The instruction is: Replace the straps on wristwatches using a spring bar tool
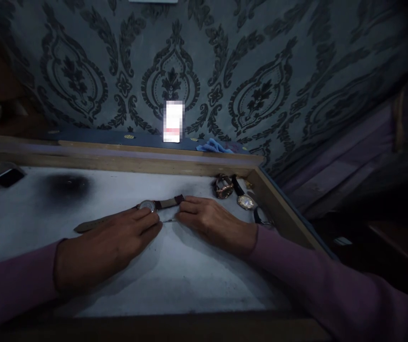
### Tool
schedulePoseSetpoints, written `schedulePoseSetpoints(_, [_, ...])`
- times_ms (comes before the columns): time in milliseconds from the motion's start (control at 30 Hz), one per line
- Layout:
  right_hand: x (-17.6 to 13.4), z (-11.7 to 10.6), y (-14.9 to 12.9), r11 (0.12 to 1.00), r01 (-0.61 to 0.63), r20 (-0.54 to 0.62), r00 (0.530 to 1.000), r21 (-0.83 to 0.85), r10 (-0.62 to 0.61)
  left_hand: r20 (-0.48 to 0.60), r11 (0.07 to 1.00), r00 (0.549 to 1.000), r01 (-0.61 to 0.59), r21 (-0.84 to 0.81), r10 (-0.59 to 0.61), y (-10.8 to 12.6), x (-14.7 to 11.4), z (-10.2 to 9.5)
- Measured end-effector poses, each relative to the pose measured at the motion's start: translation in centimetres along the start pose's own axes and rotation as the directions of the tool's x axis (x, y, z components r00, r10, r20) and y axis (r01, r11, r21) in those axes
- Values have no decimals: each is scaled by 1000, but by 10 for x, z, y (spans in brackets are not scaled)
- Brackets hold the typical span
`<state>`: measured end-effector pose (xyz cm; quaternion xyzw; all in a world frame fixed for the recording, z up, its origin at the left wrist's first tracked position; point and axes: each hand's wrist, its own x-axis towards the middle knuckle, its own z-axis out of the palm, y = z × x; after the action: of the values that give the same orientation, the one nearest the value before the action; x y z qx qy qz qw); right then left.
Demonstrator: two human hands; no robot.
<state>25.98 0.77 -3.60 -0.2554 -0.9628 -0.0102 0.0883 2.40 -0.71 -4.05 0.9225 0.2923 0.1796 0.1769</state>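
A wristwatch point(147, 205) with a round pale dial and a dark strap lies stretched out on the white tray surface point(204, 266). My left hand point(113, 242) is closed over the near side of its case, the fingertips at the dial's edge. One strap half point(93, 224) runs out to the left beyond that hand. The other half point(168, 203) reaches right, and its dark end is pinched in the fingers of my right hand point(213, 221). A thin, light sliver point(169, 220) shows between the two hands; whether it is held I cannot tell.
More watches lie in the right corner: a bulky brown one point(222, 186), a gold-cased one point(246, 202) and a dark-strapped one point(263, 220). A wooden rim point(189, 166) edges the tray. Behind it are a blue cloth point(213, 146) and a bright, blurred-out screen point(173, 121). Dark devices point(9, 177) sit at left.
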Motion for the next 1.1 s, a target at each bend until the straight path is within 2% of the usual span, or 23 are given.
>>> schedulePoseSetpoints(67, [0, 0, 0, 1000, -12, 9, 1000, -9, 12, 55, 1000, 998, -23, 3, 23, -1, 0, -1])
schedulePoseSetpoints(333, [0, -3, -1, 998, -53, -6, 999, 37, 53, 92, 999, 995, 21, 44, -25, -2, -4, -17])
schedulePoseSetpoints(533, [2, -3, -7, 984, -61, -60, 996, 165, 71, 59, 997, 998, 26, 71, -30, -3, -1, -14])
schedulePoseSetpoints(700, [2, 4, -12, 980, -47, -68, 996, 194, 61, 104, 992, 993, 52, 113, -63, 1, 2, -12])
schedulePoseSetpoints(800, [4, 6, -14, 962, -30, -118, 991, 271, 64, 142, 987, 987, 50, 150, -72, 3, 3, -16])
schedulePoseSetpoints(900, [7, 6, -15, 927, -30, -167, 981, 373, 99, 182, 977, 983, -5, 215, -35, 3, 4, -20])
schedulePoseSetpoints(967, [8, 7, -14, 904, -39, -190, 973, 425, 131, 164, 970, 986, -27, 242, -13, 0, 4, -20])
schedulePoseSetpoints(1100, [4, 19, -8, 902, -51, -223, 962, 429, 161, 143, 961, 990, -41, 275, 1, -3, 6, -15])
